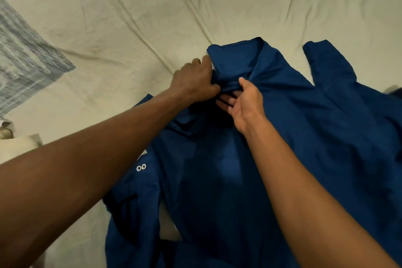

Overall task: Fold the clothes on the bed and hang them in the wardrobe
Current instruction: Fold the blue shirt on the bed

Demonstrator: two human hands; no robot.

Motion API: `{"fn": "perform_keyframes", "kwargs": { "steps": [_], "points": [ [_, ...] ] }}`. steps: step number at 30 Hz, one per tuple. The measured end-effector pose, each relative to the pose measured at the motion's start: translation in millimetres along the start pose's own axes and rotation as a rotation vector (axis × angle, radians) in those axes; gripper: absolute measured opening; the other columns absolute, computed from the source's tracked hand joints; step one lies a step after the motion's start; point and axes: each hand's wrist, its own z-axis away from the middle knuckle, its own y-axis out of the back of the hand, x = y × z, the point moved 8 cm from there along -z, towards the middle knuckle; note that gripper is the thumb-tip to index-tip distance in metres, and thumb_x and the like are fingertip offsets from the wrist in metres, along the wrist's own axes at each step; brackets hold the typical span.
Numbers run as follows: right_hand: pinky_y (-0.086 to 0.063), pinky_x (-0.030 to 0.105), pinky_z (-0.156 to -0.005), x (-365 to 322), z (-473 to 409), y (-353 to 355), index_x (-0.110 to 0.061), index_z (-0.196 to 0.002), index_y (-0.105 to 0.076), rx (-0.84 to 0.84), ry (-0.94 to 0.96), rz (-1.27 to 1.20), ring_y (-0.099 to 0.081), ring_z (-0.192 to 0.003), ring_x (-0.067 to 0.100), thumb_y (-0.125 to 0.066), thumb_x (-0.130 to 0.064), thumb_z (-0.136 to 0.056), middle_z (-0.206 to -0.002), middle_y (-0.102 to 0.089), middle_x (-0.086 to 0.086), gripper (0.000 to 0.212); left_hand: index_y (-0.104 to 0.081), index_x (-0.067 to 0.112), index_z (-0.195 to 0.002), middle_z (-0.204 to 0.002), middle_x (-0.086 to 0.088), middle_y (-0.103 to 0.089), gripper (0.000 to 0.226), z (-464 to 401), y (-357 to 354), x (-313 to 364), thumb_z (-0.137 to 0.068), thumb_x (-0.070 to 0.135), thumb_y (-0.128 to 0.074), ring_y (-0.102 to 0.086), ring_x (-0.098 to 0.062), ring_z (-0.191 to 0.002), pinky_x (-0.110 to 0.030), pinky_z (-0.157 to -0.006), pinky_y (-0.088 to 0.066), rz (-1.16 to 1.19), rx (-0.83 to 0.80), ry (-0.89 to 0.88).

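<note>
A dark blue shirt (304, 137) lies spread on the bed's cream sheet (152, 17), collar toward the far side and one sleeve sticking out at the upper right. Two white buttons (141, 167) show on its left edge. My left hand (193, 81) grips the cloth just below the collar, fingers curled into the fabric. My right hand (243, 102) pinches the same bunched fold from the right, thumb on top and fingers underneath. Both hands meet at the neck of the shirt.
A blue-grey patterned pillow or cloth (24, 61) lies at the left edge of the bed. Some pale fabric (17, 143) sits at the lower left. A dark item (396, 91) peeks in at the right edge. The wrinkled sheet stretches across the far side.
</note>
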Motion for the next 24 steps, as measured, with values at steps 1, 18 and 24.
{"fn": "perform_keyframes", "kwargs": {
  "steps": [1, 18, 24],
  "points": [
    [-0.058, 0.042, -0.075, -1, -2, -2, -0.016, -0.116, -0.055, 0.006, 0.008, 0.023, -0.071, -0.083, 0.027, -0.038, -0.02, -0.104, -0.107, -0.068, 0.011, 0.022, -0.05, 0.012, -0.122, -0.115, -0.014, -0.058, 0.043, -1, 11, -5, -0.087, 0.036, -0.057, -0.056, -0.036, -0.107, -0.038, -0.079, -0.043, 0.039, 0.075, 0.04],
    [-0.032, 0.026, -0.079, -87, 57, 4, -0.015, -0.1, -0.062, 0.555, 1.071, 0.843, -0.052, -0.1, 0.022, -0.053, -0.019, -0.087, -0.102, -0.062, 0.001, 0.016, -0.064, 0.018, -0.108, -0.106, -0.002, -0.063, 0.021, -24, 5, -83, -0.093, 0.032, -0.066, -0.062, -0.022, -0.105, -0.039, -0.095, -0.052, 0.617, 0.14, 0.415],
    [-0.045, 0.043, -0.09, -61, -39, -81, -0.011, -0.119, -0.058, 0.153, 0.686, 1.666, -0.053, -0.115, 0.031, -0.058, -0.038, -0.095, -0.121, -0.06, 0.008, 0.036, -0.069, 0.013, -0.107, -0.104, -0.007, -0.068, 0.023, -38, -3, -73, -0.091, 0.03, -0.07, -0.066, -0.024, -0.098, -0.039, -0.092, -0.055, 0.553, 0.069, 0.368]
  ]
}}
